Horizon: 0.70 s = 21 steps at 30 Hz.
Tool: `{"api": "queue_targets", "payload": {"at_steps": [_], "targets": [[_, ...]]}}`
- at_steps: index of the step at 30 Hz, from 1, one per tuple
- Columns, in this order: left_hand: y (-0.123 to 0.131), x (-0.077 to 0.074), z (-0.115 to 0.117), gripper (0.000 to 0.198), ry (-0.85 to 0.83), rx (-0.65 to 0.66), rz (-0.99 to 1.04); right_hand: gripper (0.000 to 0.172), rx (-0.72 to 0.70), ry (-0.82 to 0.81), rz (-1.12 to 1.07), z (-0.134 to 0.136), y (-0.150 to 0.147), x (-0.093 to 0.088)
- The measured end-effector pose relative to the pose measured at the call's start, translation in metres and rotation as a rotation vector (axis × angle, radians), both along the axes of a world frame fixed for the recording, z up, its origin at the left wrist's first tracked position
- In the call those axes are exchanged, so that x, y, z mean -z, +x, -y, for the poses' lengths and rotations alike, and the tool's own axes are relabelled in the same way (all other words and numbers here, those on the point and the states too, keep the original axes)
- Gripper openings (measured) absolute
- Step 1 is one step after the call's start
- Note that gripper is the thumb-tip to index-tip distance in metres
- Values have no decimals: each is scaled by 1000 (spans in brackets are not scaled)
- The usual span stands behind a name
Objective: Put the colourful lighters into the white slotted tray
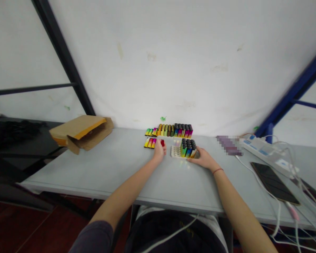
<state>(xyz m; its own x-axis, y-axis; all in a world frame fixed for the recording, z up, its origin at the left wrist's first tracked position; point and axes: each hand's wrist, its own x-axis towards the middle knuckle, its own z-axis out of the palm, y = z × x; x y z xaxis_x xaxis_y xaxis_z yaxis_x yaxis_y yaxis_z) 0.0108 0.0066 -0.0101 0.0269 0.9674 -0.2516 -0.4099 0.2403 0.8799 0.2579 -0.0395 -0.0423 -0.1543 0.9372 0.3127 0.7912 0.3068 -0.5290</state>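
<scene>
My left hand (pixel 160 150) sits on the grey table (pixel 94 172) with a small red lighter (pixel 162 143) at its fingertips. My right hand (pixel 202 159) presses against the right end of a white moulded tray (pixel 175 152). Several dark-capped rainbow lighters (pixel 188 148) stand upright in that tray. Behind both hands, a tight row of multicoloured lighters (pixel 172 130) stands along the wall. Between that row and my left hand, several more lighters (pixel 150 142) lie flat. The fingers of my right hand hide the tray's far right corner.
An opened cardboard box (pixel 81 133) lies at the table's far left. On the right are a blurred purple object (pixel 229 146), a white power strip (pixel 263 150), a dark phone (pixel 274 182) and tangled white cables. A white wall rises behind the table.
</scene>
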Motion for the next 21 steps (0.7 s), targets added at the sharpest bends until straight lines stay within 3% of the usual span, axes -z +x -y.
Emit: {"api": "queue_targets", "payload": {"at_steps": [5,12,21], "targets": [[-1,6,-3,34,206,36,-30,72,-11,1,17,3,-3,-3],[2,17,-9,16,664,-17,-424,77,-22,-20,9,4,-5,-5],[4,30,-14,27,780,124,-592,77,-24,-29,6,4,-6,-5]]}}
